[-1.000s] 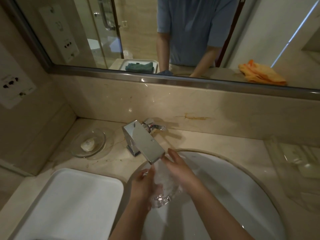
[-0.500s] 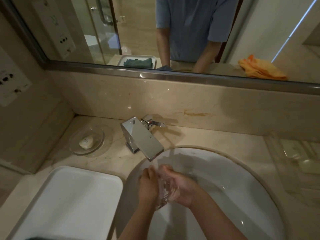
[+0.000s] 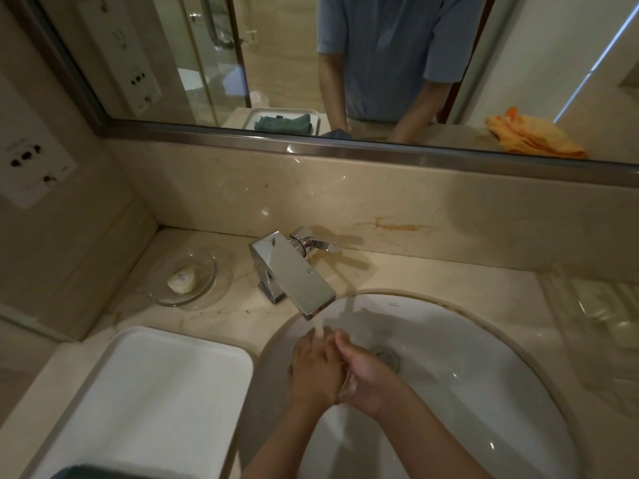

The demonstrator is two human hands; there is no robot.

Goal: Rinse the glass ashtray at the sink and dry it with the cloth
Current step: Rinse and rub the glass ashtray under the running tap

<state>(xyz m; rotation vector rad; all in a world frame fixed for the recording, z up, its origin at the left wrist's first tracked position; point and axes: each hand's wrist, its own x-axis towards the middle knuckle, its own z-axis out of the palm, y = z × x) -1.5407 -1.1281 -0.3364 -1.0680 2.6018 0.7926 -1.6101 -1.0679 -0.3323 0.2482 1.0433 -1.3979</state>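
My left hand [image 3: 311, 371] and my right hand [image 3: 366, 375] are pressed together over the white sink basin [image 3: 484, 375], both closed around the glass ashtray [image 3: 346, 379]. Only a thin clear sliver of the ashtray shows between my palms; the rest is hidden. Water runs from the chrome faucet [image 3: 294, 274] onto my fingers. A dark green cloth [image 3: 83, 473] peeks in at the bottom edge on the white tray [image 3: 148, 392], and its reflection lies in the mirror.
A glass soap dish [image 3: 183, 281] with a small soap bar sits left of the faucet. An orange cloth [image 3: 532, 136] shows only in the mirror. A clear tray [image 3: 594, 305] lies on the counter at the right. The drain [image 3: 389, 359] is beside my right hand.
My hands have closed tighter around the ashtray and turned it, so it is now almost hidden between the palms. The camera view has shifted slightly.
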